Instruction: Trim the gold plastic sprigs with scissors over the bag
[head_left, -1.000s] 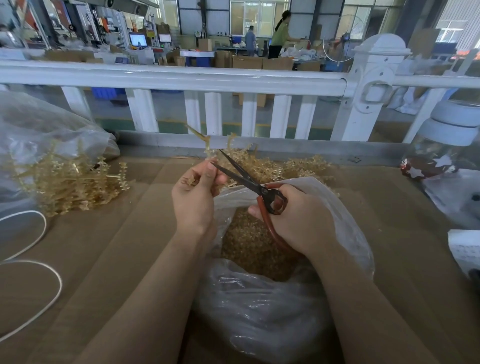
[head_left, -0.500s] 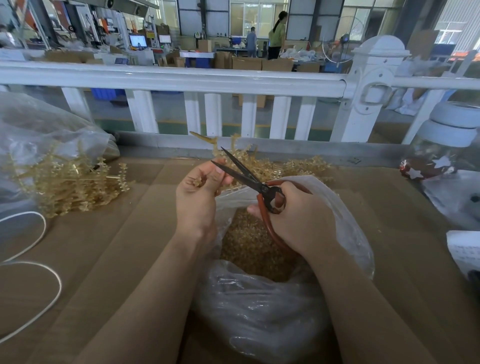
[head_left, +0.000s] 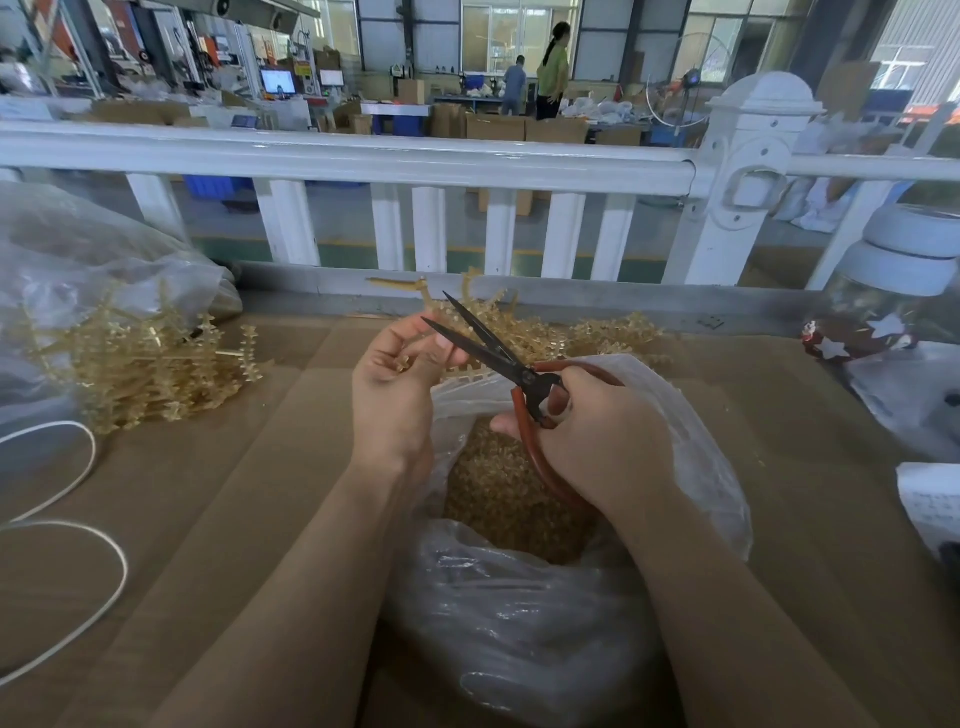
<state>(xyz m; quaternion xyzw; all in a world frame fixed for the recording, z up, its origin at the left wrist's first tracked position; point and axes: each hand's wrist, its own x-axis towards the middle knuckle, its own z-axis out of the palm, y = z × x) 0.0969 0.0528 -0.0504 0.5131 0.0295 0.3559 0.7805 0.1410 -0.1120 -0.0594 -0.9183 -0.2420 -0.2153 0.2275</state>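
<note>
I see my left hand pinching a gold sprig above the bag; my right hand grips the scissors, blades parted, pointing up-left toward the sprig's stem

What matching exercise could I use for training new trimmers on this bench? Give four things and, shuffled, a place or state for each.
Things:
1. scissors
2. bag
3. jar
4. cord

Places or states:
A. far right, white lid on
B. blades apart, in the right hand
C. looped on the bench at left
D. open below the hands, gold trimmings inside

Pairs: 1-B, 2-D, 3-A, 4-C
</note>
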